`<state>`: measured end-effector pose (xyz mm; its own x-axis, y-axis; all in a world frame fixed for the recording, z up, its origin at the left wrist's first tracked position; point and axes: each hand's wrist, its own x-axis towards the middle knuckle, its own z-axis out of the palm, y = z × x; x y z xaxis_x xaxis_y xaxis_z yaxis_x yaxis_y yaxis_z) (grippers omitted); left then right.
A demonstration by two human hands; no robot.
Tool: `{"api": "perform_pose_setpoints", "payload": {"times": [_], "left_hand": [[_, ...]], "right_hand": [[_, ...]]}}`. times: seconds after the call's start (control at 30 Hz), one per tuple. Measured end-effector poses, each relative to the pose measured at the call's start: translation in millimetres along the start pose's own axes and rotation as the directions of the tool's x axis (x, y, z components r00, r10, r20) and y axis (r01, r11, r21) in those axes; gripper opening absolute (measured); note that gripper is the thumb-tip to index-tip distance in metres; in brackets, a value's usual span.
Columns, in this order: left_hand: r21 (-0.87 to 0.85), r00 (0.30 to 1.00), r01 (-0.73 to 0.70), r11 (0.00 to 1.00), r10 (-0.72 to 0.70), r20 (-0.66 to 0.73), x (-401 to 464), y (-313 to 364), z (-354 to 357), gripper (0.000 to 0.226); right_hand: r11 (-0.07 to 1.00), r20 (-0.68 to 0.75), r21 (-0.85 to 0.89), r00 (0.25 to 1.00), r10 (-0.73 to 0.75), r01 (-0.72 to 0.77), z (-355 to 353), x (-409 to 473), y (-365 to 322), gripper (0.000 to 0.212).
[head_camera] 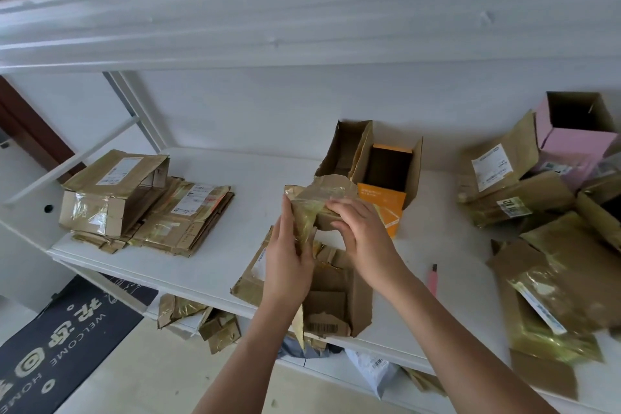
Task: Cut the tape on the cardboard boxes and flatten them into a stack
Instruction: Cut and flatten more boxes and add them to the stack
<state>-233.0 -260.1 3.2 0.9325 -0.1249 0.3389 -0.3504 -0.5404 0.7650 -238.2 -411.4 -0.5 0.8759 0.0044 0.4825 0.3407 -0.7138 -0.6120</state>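
Both hands work at a taped cardboard box (332, 292) lying opened on the white shelf (208, 259). The left hand (289, 265) grips a raised, tape-covered flap (319, 202); the right hand (363, 239) pinches the same flap from the other side. A stack of flattened boxes (144, 205) lies at left. A pink cutter (432, 279) lies just right of the right forearm. Unflattened boxes (537, 198) are piled at right.

A stack of flattened boxes (144, 202) is set at the far left of the counter (218, 265). An opened box (322, 292) lies at the near edge in the middle, and two open boxes (373, 161) stand behind it. A cutter (432, 279) lies to the right of the opened box. A heap of boxes (551, 212) is piled at the right. A doormat (60, 343) lies on the floor at the near left.
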Motion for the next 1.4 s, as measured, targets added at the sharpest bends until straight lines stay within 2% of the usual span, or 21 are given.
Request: {"api": "perform_pose_setpoints", "payload": {"times": [0.1,0.2,0.3,0.37,0.43,0.5,0.53,0.63,0.77,0.8,0.83,0.87,0.93,1.0,1.03,1.1,1.2,1.3,1.37,1.4], "left_hand": [[0.021,0.997,-0.040,0.999,0.039,0.063,5.5,4.8,-6.4,0.065],[-0.015,0.994,-0.006,1.000,0.007,0.105,8.0,7.5,-16.4,0.039],[-0.034,0.989,0.008,0.999,-0.003,0.145,6.8,5.4,-18.4,0.031],[-0.047,0.992,0.011,0.999,-0.005,0.130,6.9,7.2,-16.4,0.030],[-0.054,0.995,-0.001,0.999,0.006,0.100,7.2,12.2,-15.2,0.031],[-0.061,0.996,-0.051,0.997,0.055,0.075,8.7,19.4,-18.2,0.036],[-0.054,0.994,-0.083,0.995,0.087,0.067,10.8,22.5,-21.0,0.039],[0.016,0.982,-0.179,0.984,0.177,0.064,21.7,31.2,-33.3,0.046],[0.204,0.940,-0.340,0.918,0.337,0.051,35.0,32.9,-52.0,0.050],[0.242,0.928,-0.372,0.896,0.366,0.073,36.5,29.0,-55.2,0.051],[0.262,0.921,-0.389,0.883,0.375,0.106,37.7,23.8,-57.2,0.051],[0.278,0.922,-0.386,0.880,0.357,0.150,38.8,17.2,-58.3,0.051],[0.361,0.933,-0.320,0.876,0.224,0.281,39.1,4.4,-57.5,0.060],[0.517,0.913,-0.242,0.821,0.012,0.408,33.5,-8.9,-54.2,0.069],[0.578,0.901,-0.213,0.788,-0.071,0.428,28.4,-16.8,-51.9,0.073],[0.682,0.919,-0.140,0.717,-0.161,0.359,13.8,-28.8,-50.8,0.079],[0.763,0.965,0.034,0.646,-0.221,0.143,-7.3,-44.5,-54.1,0.088],[0.571,0.933,0.317,0.757,-0.358,-0.043,-19.7,-56.8,-52.0,0.098],[0.380,0.898,0.421,0.824,-0.437,-0.047,-23.0,-63.8,-51.6,0.096],[0.308,0.889,0.433,0.847,-0.458,0.008,-24.2,-66.3,-52.5,0.092]], "right_hand": [[1.000,-0.014,-0.019,1.000,0.011,-0.012,-0.3,-2.3,7.0,0.035],[0.998,-0.065,0.020,0.996,0.054,-0.053,-6.0,-0.7,15.6,0.036],[0.998,-0.058,0.028,0.997,0.050,-0.049,-13.8,-0.9,24.7,0.035],[0.999,-0.028,-0.024,0.999,0.040,-0.041,-14.8,-3.8,25.3,0.045],[0.990,-0.019,-0.135,0.999,0.039,-0.042,-13.2,-6.4,21.8,0.065],[0.962,-0.086,-0.266,0.996,0.030,-0.052,-9.4,-6.6,17.0,0.078],[0.958,-0.144,-0.279,0.989,0.028,-0.068,-7.3,-6.0,14.3,0.079],[0.977,-0.279,-0.193,0.960,0.035,-0.092,-4.4,-3.9,2.7,0.073],[0.973,-0.369,-0.218,0.929,-0.011,-0.075,-10.0,-2.0,-19.5,0.036],[0.980,-0.364,-0.185,0.931,0.006,-0.079,-10.0,-2.9,-23.2,0.037],[0.991,-0.301,-0.103,0.952,0.054,-0.088,-10.3,-4.8,-25.8,0.040],[0.991,-0.175,0.026,0.975,0.136,-0.133,-7.9,-6.7,-24.7,0.041],[0.924,0.103,0.250,0.957,0.273,-0.290,2.0,-11.9,-14.6,0.033],[0.859,0.168,0.296,0.908,0.383,-0.417,14.2,-20.8,-1.4,0.025],[0.822,0.170,0.309,0.878,0.447,-0.478,19.5,-25.5,4.6,0.028],[0.716,0.189,0.359,0.798,0.572,-0.599,24.0,-32.9,11.3,0.033],[0.619,0.211,0.373,0.713,0.669,-0.691,23.7,-39.7,17.6,0.034],[0.557,0.233,0.426,0.682,0.693,-0.713,27.4,-46.3,21.6,0.034],[0.517,0.257,0.476,0.674,0.692,-0.712,31.0,-49.6,22.1,0.034],[0.484,0.282,0.505,0.666,0.690,-0.715,34.2,-53.0,26.4,0.029]]}}
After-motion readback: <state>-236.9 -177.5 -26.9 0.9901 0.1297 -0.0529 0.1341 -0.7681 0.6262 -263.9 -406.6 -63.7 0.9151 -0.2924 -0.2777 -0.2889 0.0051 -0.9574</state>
